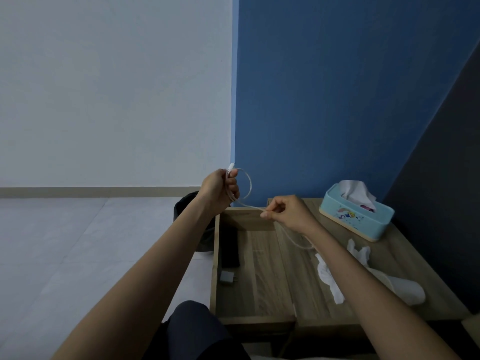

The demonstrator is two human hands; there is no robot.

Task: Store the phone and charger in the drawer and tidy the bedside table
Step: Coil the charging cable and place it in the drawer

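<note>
My left hand (219,192) is raised above the open drawer (253,271) and grips a loop of the white charger cable (248,187), its plug end sticking up past my thumb. My right hand (287,213) pinches the same cable lower down; the rest of it trails under my right forearm onto the bedside table (405,263). Inside the drawer lie a dark phone (230,249) along the left wall and a grey charger plug (228,277) just in front of it.
On the table stand a light blue tissue box (357,215) at the back, crumpled white tissues (330,276) and a white cup on its side (405,288). A black bin (193,222) stands on the floor left of the drawer. My knee (192,326) is below.
</note>
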